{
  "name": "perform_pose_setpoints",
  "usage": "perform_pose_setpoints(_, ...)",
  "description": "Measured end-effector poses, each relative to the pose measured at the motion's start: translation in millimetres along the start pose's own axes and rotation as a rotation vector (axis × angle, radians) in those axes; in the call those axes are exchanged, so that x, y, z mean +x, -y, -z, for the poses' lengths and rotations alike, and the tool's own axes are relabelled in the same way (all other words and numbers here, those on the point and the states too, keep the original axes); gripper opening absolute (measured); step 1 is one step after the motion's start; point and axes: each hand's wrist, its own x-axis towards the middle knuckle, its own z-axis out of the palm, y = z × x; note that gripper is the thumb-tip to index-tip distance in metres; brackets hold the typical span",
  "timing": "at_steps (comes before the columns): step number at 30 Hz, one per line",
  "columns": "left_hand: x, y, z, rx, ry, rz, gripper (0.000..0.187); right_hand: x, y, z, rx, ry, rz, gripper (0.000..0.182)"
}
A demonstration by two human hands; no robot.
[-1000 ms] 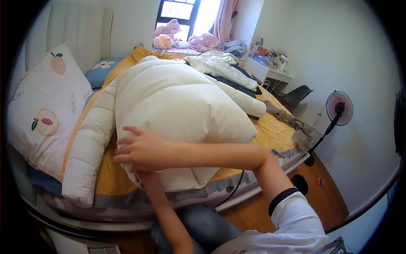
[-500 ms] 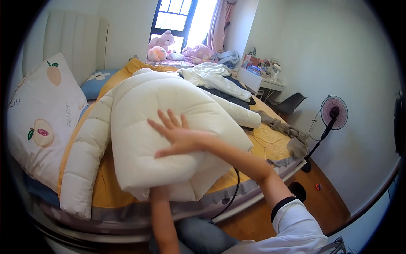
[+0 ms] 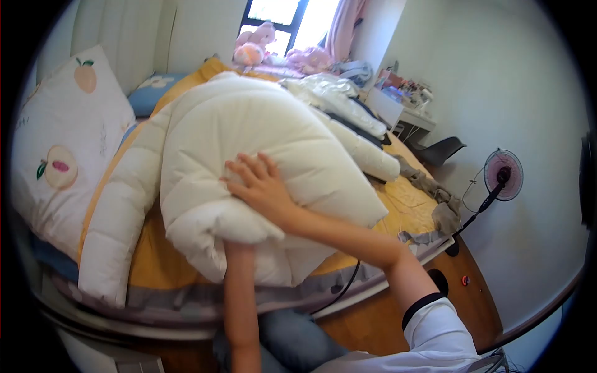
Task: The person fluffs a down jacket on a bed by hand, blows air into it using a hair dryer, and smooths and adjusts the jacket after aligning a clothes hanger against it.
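Observation:
A white puffer jacket (image 3: 249,130) lies bunched over the near side of the bed, one sleeve (image 3: 115,230) hanging at the left and the other sleeve (image 3: 367,158) stretched toward the right. My right hand (image 3: 261,193) rests on top of the padded body, fingers a little apart and lightly bent, with nothing gripped that I can see. Under the folded lower edge, my left forearm (image 3: 241,292) disappears into the jacket. The left hand and its fingers are hidden in there.
A peach-print pillow (image 3: 68,143) leans at the left. Behind the jacket lie shiny white clothing (image 3: 348,105) and dark fabric. A yellow bedspread (image 3: 410,205) covers the bed. Further right are a grey chair (image 3: 441,151) and a standing fan (image 3: 502,177). A black cable (image 3: 350,280) hangs at the bed edge.
The jacket's lower edge has folded and bunched around my left wrist. My right hand has gone from widely spread fingers to pressing with fingers closer together. The camera view has shifted slightly.

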Motion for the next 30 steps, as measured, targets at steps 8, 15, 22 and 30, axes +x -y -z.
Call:
perform_pose_setpoints(8, -2.4, 5.8, -16.0, 0.31, -0.451, -0.076, 0.042, 80.2, -47.4, 41.6, 0.181, -0.115, -0.189, 0.008)
perform_pose_setpoints(15, -24.0, -1.2, -17.6, 0.027, -0.214, -0.031, 0.043, 17.0, 4.3, 102.4, 0.199, 0.212, -0.087, 0.058)
perform_pose_setpoints(22, -23.6, -8.7, -40.2, 0.274, -0.087, -0.032, 0.046, 37.8, -58.2, 81.9, 0.138, 0.391, -0.223, 0.051)
perform_pose_setpoints(30, -52.2, -17.1, -59.9, 2.355, 0.094, 0.27, 0.059, -56.3, 6.9, 119.9, 0.359, 0.213, 0.729, 0.043)
